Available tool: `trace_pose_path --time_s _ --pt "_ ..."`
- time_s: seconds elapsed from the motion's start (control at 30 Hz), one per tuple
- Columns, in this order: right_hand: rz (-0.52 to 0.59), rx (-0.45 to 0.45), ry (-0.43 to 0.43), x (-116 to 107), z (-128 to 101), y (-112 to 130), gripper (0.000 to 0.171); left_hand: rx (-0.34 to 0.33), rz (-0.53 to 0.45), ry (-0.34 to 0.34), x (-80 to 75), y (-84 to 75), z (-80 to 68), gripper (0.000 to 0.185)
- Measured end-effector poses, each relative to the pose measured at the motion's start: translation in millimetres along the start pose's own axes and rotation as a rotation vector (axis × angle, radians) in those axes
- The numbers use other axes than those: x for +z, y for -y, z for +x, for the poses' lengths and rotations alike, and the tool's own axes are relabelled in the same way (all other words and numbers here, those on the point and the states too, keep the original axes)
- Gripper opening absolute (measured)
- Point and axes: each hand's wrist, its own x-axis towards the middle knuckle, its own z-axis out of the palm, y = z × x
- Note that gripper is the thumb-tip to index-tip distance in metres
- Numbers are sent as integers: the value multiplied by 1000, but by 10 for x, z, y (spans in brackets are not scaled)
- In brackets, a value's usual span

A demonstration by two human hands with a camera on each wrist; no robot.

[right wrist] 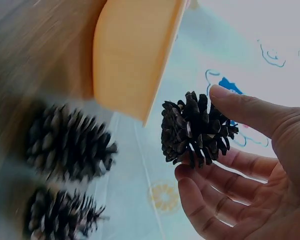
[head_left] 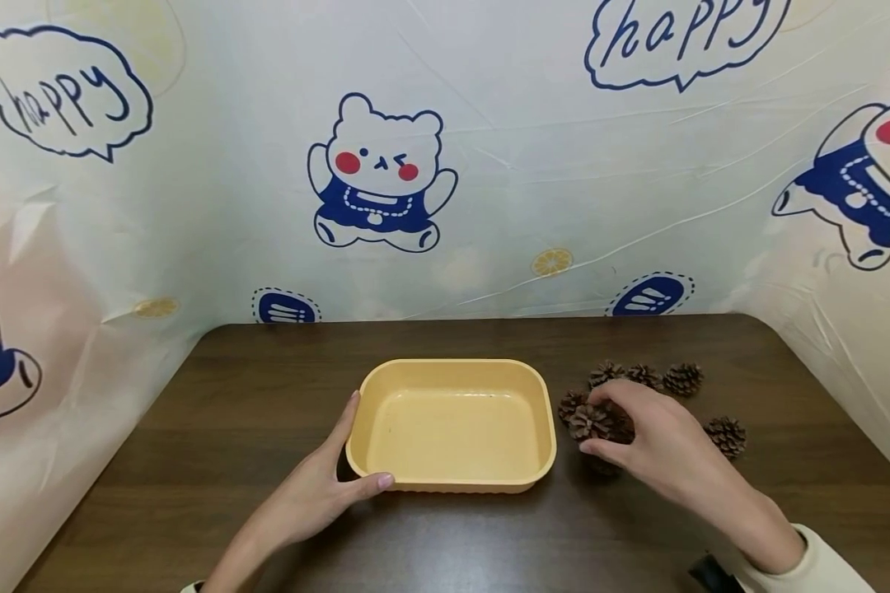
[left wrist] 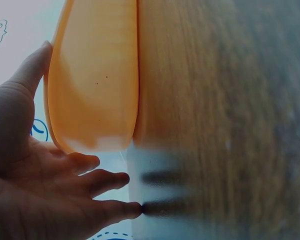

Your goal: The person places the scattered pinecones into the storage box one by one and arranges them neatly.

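Note:
A yellow rectangular plastic tub (head_left: 445,441) stands on the brown table, with nothing inside it. My left hand (head_left: 315,494) spans its near left corner. The thumb lies at the front rim and the index finger along the left side; in the left wrist view the other fingers (left wrist: 110,182) stretch out beside the tub's end. To the right of the tub, my right hand (head_left: 671,449) pinches a brown pine cone (right wrist: 195,130) between thumb and fingers. In the right wrist view this cone is raised above the table, its scales spread.
Several more pine cones lie right of the tub: one dark cone (head_left: 682,379) in the back row, another cone (head_left: 725,436) beyond my right hand. A printed cloth (head_left: 504,198) with bears hangs behind the table (head_left: 252,371) and along both sides.

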Motion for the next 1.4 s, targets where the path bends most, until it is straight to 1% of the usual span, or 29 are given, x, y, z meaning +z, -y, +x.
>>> trace_pose_path --time_s 0.13,0.43,0.67,0.83,1.0,1.17,1.27,1.4 --pt "16 -45 13 19 114 129 39 0 1 -5 -1 -4 0 120" --pt "68 -125 111 28 390 426 35 -15 -16 2 -3 0 -1 120" --pt "149 -142 202 53 640 580 30 -9 -28 -3 -3 -3 0 120" --pt "168 -160 259 121 821 654 26 -10 -37 1 -2 -6 4 121" --pt "161 -209 300 185 989 745 25 -18 -47 7 -2 -9 10 121" --pt "190 -265 341 258 1173 821 26 -13 -52 5 -3 -9 9 120" --pt "193 -289 363 328 1278 848 26 -11 -56 4 -5 -8 7 120" --pt "207 -297 395 451 1396 893 26 -16 -64 9 -12 -9 9 120"
